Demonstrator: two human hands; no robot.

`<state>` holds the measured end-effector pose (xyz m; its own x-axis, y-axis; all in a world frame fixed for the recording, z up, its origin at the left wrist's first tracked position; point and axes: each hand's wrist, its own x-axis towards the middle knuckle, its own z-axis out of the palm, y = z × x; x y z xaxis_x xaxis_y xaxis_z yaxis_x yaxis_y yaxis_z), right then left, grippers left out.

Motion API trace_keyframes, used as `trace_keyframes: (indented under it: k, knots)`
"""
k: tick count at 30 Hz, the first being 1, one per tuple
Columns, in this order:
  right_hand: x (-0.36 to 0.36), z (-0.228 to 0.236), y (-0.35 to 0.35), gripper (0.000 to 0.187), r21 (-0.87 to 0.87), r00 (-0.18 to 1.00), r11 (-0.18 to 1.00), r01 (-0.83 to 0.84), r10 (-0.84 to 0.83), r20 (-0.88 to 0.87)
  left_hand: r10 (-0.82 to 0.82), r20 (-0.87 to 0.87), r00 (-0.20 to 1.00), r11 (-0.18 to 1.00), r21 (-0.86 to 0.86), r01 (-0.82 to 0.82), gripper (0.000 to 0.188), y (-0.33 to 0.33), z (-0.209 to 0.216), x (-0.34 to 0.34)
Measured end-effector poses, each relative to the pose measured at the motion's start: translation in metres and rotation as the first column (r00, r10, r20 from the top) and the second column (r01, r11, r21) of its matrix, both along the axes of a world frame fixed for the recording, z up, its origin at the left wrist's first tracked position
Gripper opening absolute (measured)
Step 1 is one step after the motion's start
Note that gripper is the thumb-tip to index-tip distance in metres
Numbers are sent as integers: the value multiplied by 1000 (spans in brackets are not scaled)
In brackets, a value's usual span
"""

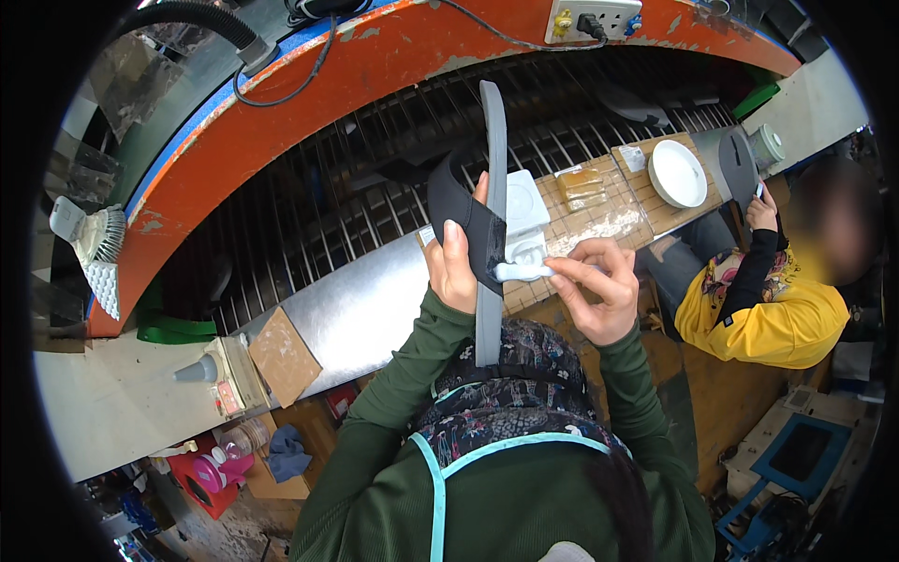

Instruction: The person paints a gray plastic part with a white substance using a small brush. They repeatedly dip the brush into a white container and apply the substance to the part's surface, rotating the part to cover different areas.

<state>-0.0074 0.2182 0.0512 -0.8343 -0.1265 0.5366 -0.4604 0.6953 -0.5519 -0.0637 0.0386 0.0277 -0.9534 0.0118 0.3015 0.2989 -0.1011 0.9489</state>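
My left hand (453, 272) grips a slide sandal (495, 140) that stands on its edge, grey sole upright and wide black strap toward the left. Fingers of that hand pass behind the strap, with the thumb on its outside. Between thumb and fingertips, my right hand (599, 292) pinches a small white brush-like applicator (524, 272). Its tip meets the lower end of the strap, beside the sole; its exact kind is unclear. Just beyond the sandal sits a white plastic container (526, 201), partly covered by it.
A metal-rod conveyor (365, 159) runs behind a narrow ledge (365, 314). On the tiled board are an amber block in clear wrap (582, 189) and a white bowl (677, 175). At right, a co-worker in yellow (768, 318) handles a dark sandal (738, 164). A brush (89, 234) hangs far left.
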Motion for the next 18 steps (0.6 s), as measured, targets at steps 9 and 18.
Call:
trace_keyframes:
  k: [9, 18]
  knots:
    - [2, 2, -1, 22, 16, 999, 999, -31, 31, -16, -7, 35, 999, 999, -50, 9, 63, -2, 1, -1]
    - [-8, -5, -4, 21, -451, 983, 891, -42, 119, 143, -295, 168, 941, 830, 533, 165, 68, 9, 0, 0]
